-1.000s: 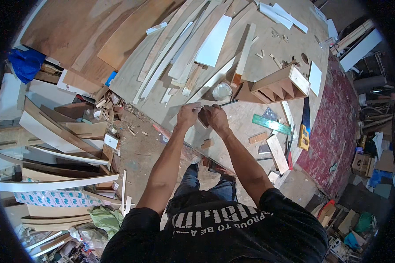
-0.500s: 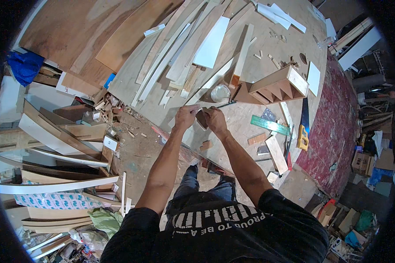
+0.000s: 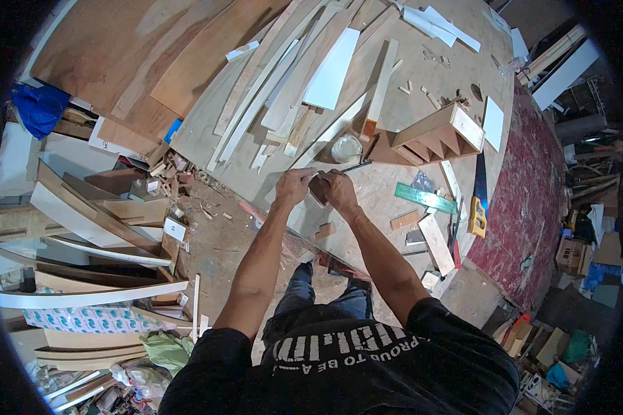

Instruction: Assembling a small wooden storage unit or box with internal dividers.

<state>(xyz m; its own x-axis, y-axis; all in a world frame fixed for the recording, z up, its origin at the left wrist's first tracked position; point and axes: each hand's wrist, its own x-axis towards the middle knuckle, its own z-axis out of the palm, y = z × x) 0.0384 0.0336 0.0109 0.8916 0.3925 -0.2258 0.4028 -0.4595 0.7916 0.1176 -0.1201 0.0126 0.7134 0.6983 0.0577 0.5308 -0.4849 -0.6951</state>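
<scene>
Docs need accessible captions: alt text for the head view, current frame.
A person, seen from above, holds a small brown piece in the right grip over a cluttered workbench, left grip close beside it; finer detail there is too small to tell. Rightward lie a green ruler and a yellow-handled saw; beyond are a round tub and a divided wooden box.

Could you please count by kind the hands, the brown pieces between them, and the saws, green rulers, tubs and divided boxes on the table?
Left hand and right hand: 2
Brown piece between them: 1
Saw: 1
Green ruler: 1
Tub: 1
Divided box: 1
Total: 7
</scene>
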